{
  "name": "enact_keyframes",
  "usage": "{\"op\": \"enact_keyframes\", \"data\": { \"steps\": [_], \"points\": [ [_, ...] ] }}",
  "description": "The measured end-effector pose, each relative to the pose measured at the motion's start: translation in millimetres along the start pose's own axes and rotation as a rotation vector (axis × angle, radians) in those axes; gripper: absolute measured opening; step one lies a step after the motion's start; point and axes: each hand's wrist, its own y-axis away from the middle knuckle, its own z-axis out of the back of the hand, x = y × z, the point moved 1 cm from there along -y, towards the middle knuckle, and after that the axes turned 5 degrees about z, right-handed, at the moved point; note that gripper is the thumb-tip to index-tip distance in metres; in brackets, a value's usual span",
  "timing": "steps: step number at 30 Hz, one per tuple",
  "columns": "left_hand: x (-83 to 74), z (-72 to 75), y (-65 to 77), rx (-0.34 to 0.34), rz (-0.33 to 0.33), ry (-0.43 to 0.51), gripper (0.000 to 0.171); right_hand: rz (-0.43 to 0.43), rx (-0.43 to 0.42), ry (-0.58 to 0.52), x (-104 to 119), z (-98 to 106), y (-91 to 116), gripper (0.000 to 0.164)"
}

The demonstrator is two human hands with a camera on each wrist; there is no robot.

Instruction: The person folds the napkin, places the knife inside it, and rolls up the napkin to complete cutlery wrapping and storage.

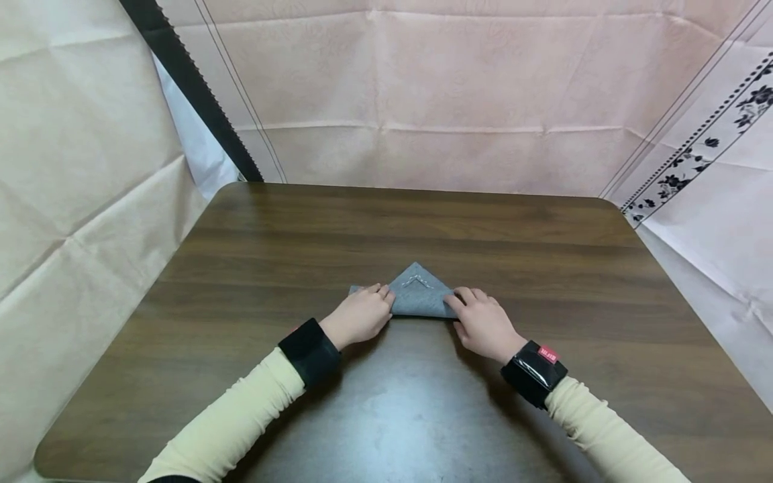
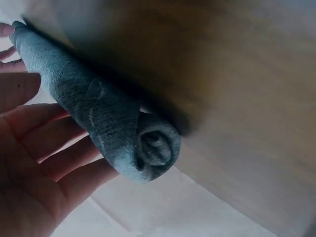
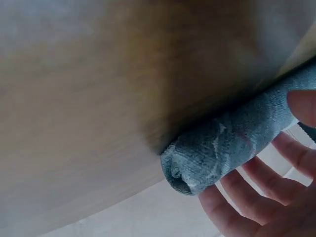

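Observation:
A grey-blue cloth (image 1: 419, 295) lies on the table, partly rolled, with a triangular flap pointing to the far side. A pale stitched or printed V shows near the flap's tip. My left hand (image 1: 361, 315) holds the left part of the roll, its fingers over the far side. At the other end my right hand (image 1: 486, 325) grips the roll between thumb and fingers. In the left wrist view, the rolled cloth (image 2: 94, 108) shows a spiral at its end. The right wrist view has the other end of the roll (image 3: 217, 148), with a small hollow.
The brown wooden table (image 1: 290, 248) has rounded corners and reaches well beyond both hands. Pale creased sheeting (image 1: 423, 87) hangs behind it, with a black band (image 1: 199, 94) at the left and a floral strip (image 1: 682, 171) at the right.

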Motion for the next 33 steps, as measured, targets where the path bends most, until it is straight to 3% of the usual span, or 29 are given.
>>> {"op": "enact_keyframes", "data": {
  "steps": [6, 11, 18, 21, 24, 30, 33],
  "points": [
    [-0.2, -0.4, -5.0, 0.018, 0.029, 0.029, 0.015, -0.003, 0.004, 0.049, 1, -8, -2, 0.043],
    [-9.0, -2.1, 0.7, 0.066, 0.034, -0.001, 0.006, 0.071, -0.025, 0.059, 8, -10, 7, 0.043],
    [-20.6, 4.8, 16.3, 0.06, -0.013, 0.02, 0.018, 0.155, -0.007, -0.014, 22, 5, 16, 0.034],
    [-20.1, 11.2, 22.8, 0.096, -0.032, 0.112, 0.024, 0.164, 0.031, -0.091, 26, 13, 19, 0.031],
    [-14.7, 17.5, 25.6, 0.173, -0.033, 0.253, 0.031, 0.162, 0.086, -0.178, 25, 20, 20, 0.029],
    [9.7, 21.7, 14.6, 0.347, -0.024, 0.511, 0.035, 0.096, 0.231, -0.41, 8, 27, 7, 0.026],
    [23.9, 21.4, 8.0, 0.409, -0.005, 0.606, 0.033, 0.056, 0.273, -0.471, -3, 28, -3, 0.024]
  ]
}}
